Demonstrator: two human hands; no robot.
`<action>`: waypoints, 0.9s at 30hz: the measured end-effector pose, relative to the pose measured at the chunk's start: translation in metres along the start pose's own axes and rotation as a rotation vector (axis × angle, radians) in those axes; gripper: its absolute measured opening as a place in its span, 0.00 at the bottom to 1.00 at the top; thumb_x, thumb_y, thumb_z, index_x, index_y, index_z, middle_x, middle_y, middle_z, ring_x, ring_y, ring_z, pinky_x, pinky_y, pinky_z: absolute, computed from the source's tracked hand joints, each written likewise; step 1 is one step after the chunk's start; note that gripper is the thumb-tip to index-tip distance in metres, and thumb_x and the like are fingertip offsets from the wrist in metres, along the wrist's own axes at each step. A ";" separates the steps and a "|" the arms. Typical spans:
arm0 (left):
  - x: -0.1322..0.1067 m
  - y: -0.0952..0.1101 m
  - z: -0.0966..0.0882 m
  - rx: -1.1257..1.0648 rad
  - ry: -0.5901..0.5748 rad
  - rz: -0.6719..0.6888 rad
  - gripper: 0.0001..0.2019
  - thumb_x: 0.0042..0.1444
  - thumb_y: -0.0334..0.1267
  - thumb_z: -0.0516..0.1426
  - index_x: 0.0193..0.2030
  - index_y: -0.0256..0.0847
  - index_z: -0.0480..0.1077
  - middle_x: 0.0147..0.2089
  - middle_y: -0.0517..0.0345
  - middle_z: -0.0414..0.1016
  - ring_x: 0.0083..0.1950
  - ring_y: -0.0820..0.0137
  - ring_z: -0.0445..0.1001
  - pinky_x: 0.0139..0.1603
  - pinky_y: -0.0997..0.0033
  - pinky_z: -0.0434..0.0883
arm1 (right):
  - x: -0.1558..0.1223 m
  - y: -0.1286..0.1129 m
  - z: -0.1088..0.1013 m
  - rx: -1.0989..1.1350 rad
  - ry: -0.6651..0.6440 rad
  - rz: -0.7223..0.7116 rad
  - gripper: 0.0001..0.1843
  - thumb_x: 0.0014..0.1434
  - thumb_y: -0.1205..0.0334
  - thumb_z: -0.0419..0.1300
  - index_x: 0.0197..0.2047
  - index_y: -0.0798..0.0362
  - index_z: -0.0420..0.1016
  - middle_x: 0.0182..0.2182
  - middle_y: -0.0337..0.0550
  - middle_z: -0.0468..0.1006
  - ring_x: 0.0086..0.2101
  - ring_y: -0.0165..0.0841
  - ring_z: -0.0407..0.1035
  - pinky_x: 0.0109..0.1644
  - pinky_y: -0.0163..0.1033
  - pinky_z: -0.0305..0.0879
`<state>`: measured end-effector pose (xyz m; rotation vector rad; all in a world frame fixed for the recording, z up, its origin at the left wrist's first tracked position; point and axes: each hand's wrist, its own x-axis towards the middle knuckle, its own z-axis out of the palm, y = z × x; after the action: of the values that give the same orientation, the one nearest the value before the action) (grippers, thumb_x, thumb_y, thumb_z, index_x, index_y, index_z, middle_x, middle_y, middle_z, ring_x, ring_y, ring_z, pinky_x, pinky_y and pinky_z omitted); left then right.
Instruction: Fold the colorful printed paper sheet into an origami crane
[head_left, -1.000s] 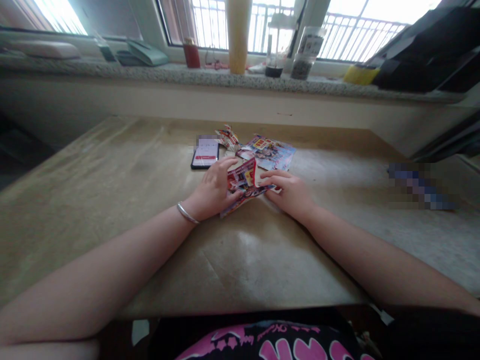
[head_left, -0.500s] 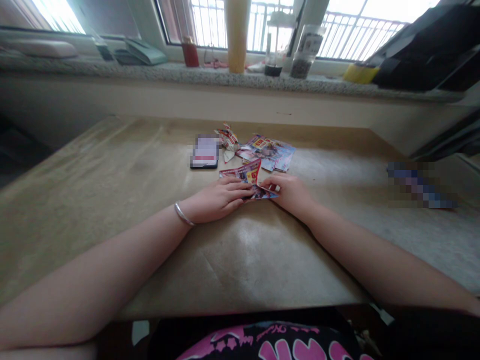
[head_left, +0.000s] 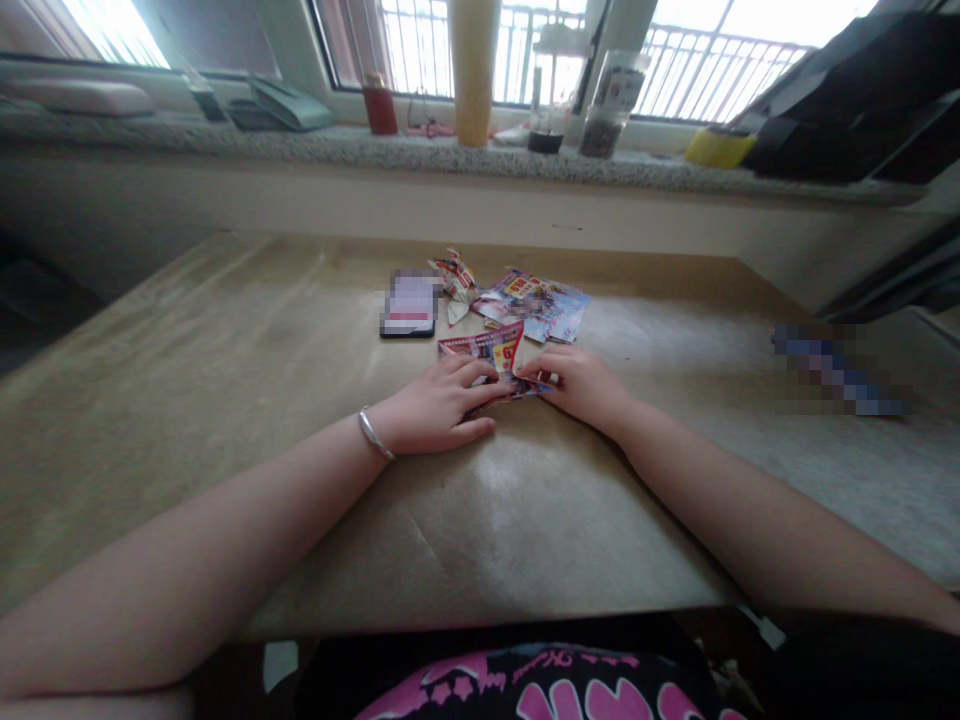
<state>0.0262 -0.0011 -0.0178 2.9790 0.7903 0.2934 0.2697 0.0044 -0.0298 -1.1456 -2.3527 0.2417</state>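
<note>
A colourful printed paper sheet (head_left: 489, 352), partly folded, lies on the tan table (head_left: 225, 400) in front of me. My left hand (head_left: 435, 405), with a silver bangle on the wrist, lies flat on the near left part of the sheet, fingers stretched out and pressing it down. My right hand (head_left: 581, 385) pinches the sheet's right edge between thumb and fingers. Beyond it lie more printed sheets (head_left: 540, 298) and a small folded paper figure (head_left: 456, 280).
A phone (head_left: 410, 305) lies face up left of the papers. A blurred object (head_left: 836, 370) rests at the table's right side. The stone windowsill (head_left: 300, 145) behind holds a red cup (head_left: 381, 105), a tall yellow cylinder (head_left: 474, 70), jars and dark boxes.
The raised paper has been pressed flat onto the table. My left hand went from holding it up to lying over it, then slid slightly toward me. My right hand stayed at the right edge.
</note>
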 end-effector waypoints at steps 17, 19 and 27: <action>0.003 -0.002 0.002 -0.231 0.062 -0.181 0.18 0.61 0.42 0.52 0.55 0.35 0.65 0.62 0.42 0.63 0.65 0.58 0.61 0.66 0.55 0.60 | 0.007 0.003 0.014 0.177 0.134 0.119 0.06 0.57 0.62 0.60 0.35 0.52 0.79 0.37 0.45 0.79 0.37 0.33 0.71 0.44 0.39 0.67; 0.004 -0.001 0.003 -0.246 0.066 -0.205 0.22 0.59 0.41 0.53 0.59 0.35 0.61 0.62 0.43 0.63 0.66 0.58 0.60 0.67 0.54 0.60 | 0.008 0.002 0.015 0.161 0.121 0.157 0.07 0.58 0.62 0.59 0.35 0.51 0.79 0.35 0.43 0.80 0.37 0.34 0.71 0.45 0.41 0.66; 0.006 -0.002 0.004 -0.341 0.135 -0.287 0.40 0.54 0.43 0.57 0.69 0.33 0.45 0.70 0.37 0.49 0.71 0.53 0.49 0.70 0.48 0.53 | 0.011 -0.005 0.015 0.241 0.141 0.287 0.07 0.57 0.60 0.59 0.32 0.52 0.78 0.33 0.42 0.80 0.35 0.34 0.72 0.43 0.41 0.67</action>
<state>0.0315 0.0032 -0.0210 2.5126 1.0463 0.5545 0.2530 0.0104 -0.0373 -1.3292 -1.9713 0.5121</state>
